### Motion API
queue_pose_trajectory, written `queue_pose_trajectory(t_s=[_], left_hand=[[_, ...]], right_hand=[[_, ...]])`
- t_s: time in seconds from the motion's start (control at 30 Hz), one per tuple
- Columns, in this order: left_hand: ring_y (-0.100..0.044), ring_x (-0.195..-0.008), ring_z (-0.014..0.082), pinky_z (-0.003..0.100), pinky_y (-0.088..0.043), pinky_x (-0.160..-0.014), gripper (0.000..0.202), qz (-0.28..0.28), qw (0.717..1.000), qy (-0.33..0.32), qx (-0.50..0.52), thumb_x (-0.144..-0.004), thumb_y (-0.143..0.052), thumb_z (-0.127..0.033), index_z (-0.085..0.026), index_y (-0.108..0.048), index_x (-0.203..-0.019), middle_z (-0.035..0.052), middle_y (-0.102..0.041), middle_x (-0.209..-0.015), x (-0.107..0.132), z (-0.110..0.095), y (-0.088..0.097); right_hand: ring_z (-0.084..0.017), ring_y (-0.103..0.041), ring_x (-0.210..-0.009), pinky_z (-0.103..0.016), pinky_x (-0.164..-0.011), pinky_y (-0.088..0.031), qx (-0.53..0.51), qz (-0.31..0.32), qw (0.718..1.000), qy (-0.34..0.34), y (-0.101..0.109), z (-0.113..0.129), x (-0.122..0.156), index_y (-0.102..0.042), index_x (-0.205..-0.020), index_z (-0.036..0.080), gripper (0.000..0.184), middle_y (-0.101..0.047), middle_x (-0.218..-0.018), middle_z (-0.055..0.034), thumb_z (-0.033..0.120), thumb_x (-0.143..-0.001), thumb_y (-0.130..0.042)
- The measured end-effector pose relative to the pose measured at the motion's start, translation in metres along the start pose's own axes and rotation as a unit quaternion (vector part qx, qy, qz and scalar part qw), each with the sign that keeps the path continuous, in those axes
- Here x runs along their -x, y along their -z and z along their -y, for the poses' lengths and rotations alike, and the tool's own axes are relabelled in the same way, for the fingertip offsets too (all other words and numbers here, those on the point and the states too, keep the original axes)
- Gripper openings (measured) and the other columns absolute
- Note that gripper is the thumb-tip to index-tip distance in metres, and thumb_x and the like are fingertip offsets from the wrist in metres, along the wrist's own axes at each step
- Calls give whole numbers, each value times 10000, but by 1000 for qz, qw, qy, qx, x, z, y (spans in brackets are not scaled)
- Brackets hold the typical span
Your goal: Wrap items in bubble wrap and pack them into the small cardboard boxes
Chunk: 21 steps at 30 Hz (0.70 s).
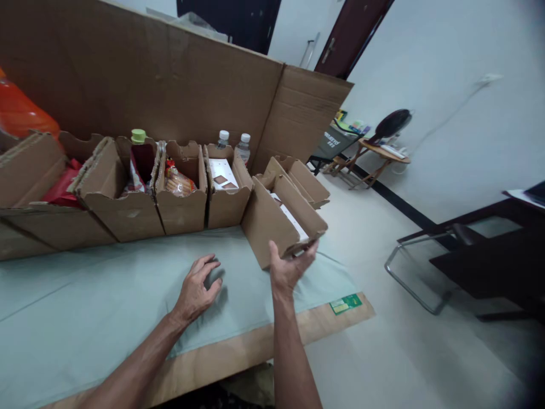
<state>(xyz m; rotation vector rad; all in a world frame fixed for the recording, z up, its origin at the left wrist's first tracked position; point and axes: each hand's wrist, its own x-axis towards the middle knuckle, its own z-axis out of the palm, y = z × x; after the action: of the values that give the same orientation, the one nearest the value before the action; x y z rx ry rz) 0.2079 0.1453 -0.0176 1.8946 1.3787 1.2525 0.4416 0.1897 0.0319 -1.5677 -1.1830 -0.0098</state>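
My right hand (290,271) grips the front end of a cardboard box (272,224), thumb on its left side and fingers across the front. White packs (289,215) lie inside this box. My left hand (199,288) is at the pale green cloth (128,272), fingers loosely curved and apart, holding nothing. To the left runs a row of open cardboard boxes: one has a white pack with brown squares (223,173), one a bag of orange-brown snacks (177,183), another a red and white packet (134,173), and another a red packet (63,184).
A tall cardboard panel (170,79) stands behind the boxes. Two white-capped bottles (243,146) and a green-capped bottle (138,136) poke up there. Another cardboard box (304,179) sits behind the gripped one. The table's wooden edge (238,346) runs in front; a black desk (489,255) is right.
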Motion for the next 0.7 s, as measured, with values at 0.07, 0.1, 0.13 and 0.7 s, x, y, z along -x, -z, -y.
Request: queue_pose_trajectory(t_s=[0.07, 0.1, 0.13, 0.7], left_hand=[[-658, -1206, 314, 521, -544, -1035, 305, 0, 1000, -4, -2, -825, -607, -246, -196, -718, -1104, 153, -675, -1291, 0, 0, 0], [-660, -1202, 313, 518, -548, -1030, 303, 1, 1000, -7, -2, -825, -607, -243, -195, -719, -1103, 154, -675, -1290, 0, 1, 0], [-663, -1197, 311, 514, -552, -1024, 302, 1, 1000, -9, -3, -825, -608, -242, -194, -719, -1102, 154, -676, -1287, 0, 1, 0], [-682, -1157, 297, 485, -575, -976, 292, 0, 998, -40, -43, -873, -577, -284, -194, -723, -1110, 157, -698, -1259, 2, 8, -3]], right_hand=[[-479, -127, -1537, -725, -1200, -176, 20, -19, 1000, 5, -10, 4, -4, -58, -1604, 82, 1210, -177, -1608, -330, 684, -785, -713], [-480, -170, -1529, -718, -1193, -208, 31, -27, 999, 8, -11, 7, -3, -120, -1601, 85, 1195, -223, -1601, -325, 697, -769, -722], [-479, -200, -1523, -714, -1181, -240, 40, -13, 999, 14, -9, 8, 2, -166, -1597, 93, 1161, -245, -1600, -318, 695, -774, -722], [-337, -479, -1402, -504, -1158, -432, 63, 163, 979, 104, -26, 8, -1, -546, -1405, 91, 564, -489, -1485, -231, 231, -860, -591]])
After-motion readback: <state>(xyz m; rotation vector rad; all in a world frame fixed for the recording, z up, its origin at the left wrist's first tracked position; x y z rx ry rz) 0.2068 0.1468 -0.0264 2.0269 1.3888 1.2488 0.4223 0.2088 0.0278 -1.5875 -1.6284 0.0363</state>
